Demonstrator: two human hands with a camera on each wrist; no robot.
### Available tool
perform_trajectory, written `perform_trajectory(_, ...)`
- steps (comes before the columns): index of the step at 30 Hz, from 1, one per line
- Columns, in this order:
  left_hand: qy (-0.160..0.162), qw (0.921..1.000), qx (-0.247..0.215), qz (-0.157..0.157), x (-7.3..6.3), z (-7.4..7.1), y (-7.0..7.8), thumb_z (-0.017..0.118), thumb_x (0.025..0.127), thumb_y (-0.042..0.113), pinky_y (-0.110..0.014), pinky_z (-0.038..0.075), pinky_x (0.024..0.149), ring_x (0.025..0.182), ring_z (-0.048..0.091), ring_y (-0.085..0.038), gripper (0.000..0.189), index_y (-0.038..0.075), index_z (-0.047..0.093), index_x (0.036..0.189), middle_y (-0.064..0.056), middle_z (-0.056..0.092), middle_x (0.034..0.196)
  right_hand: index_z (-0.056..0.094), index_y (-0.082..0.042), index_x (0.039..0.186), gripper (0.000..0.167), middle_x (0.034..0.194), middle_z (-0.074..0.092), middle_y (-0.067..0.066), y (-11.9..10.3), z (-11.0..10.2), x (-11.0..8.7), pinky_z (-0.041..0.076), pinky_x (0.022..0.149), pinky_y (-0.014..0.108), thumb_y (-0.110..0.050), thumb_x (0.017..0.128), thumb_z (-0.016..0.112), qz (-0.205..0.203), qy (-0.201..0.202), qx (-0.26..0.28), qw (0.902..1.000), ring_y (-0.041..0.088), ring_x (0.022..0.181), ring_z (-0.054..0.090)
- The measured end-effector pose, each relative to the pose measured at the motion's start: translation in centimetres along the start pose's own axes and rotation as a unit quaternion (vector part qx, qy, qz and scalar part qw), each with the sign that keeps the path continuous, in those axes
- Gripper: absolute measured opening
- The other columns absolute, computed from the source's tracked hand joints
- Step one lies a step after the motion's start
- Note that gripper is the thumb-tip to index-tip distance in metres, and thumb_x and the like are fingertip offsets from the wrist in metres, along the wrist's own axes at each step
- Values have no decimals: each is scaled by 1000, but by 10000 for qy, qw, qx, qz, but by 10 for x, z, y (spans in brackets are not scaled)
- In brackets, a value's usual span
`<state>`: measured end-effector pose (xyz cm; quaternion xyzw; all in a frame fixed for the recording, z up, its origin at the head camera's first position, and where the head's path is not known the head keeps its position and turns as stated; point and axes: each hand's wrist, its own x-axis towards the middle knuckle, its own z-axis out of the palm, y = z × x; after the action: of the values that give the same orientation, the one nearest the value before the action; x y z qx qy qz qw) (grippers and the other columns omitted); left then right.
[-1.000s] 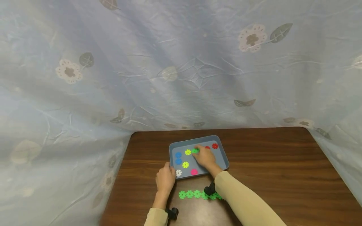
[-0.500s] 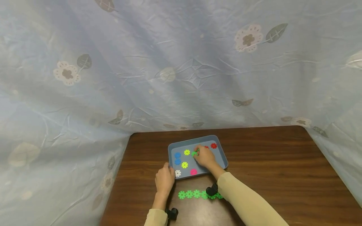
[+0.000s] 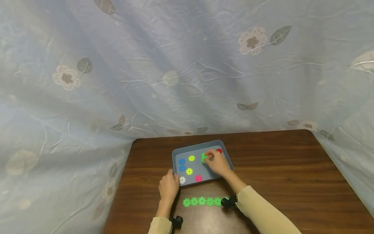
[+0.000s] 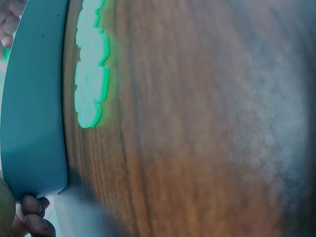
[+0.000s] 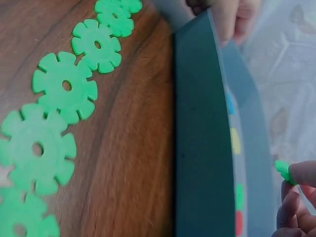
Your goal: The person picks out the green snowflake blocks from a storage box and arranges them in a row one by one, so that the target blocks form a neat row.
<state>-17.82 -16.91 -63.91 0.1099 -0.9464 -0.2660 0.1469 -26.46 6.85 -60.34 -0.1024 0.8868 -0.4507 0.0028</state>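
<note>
My right hand (image 3: 218, 163) is over the grey-blue tray (image 3: 198, 147), pinching a green notched flower disc (image 5: 283, 170) between thumb and fingertip. In the right wrist view the disc is tilted nearly edge-on, and another green piece (image 5: 239, 197) shows lower in the tray. My left hand (image 3: 168, 187) grips the tray's near left corner, its fingertips curled at the wall in the left wrist view. In front of the tray, a row of linked green discs (image 3: 202, 201) lies on the table, its right end partly covered by the right wrist's black camera.
Inside the tray are two blue discs (image 3: 182, 164), two yellow discs (image 3: 189, 171), a white disc (image 3: 182, 180), a pink disc (image 3: 198, 178) and a red disc (image 3: 219, 151). Behind the wooden table (image 3: 271, 162) hangs a floral curtain (image 3: 187, 81).
My right hand has lifted a green disc off the tray floor and shifted slightly right. The left hand keeps its hold on the tray. More of the green row's right part shows.
</note>
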Motion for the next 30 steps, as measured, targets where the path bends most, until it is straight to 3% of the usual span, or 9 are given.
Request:
perform_trajectory(6,-19,10000,-37,2,-1,-1,0,66,97,14,-50,48,47,59,65,-36,24,-1,72,114,-21,71,81,72,-9,109,20,90,69,0,1,-31,-20,47,58,32,-18,92,78,-74,173,306,9994,12,59,58)
perform_trajectory(13,7,10000,-14,72,1,-1,-2,66,97,13,-47,46,44,53,61,-32,24,-2,72,114,-20,70,78,70,-11,109,18,87,67,1,9,-69,-49,44,56,28,-19,94,77,-32,405,529,9978,16,65,55)
perform_trajectory(20,17,9999,-46,106,1,0,-3,66,97,14,-47,46,44,52,59,-31,25,-3,71,115,-20,70,77,69,-12,110,19,88,66,2,30,-96,-82,43,55,27,-24,97,75,402,617,530,9959,16,67,53)
perform_trajectory(30,-27,9999,-98,118,1,-1,-2,66,98,13,-47,47,44,53,61,-32,26,-4,71,116,-22,70,78,66,-7,115,27,92,65,4,69,-116,-141,43,56,25,-29,99,72,994,533,352,9930,13,68,52)
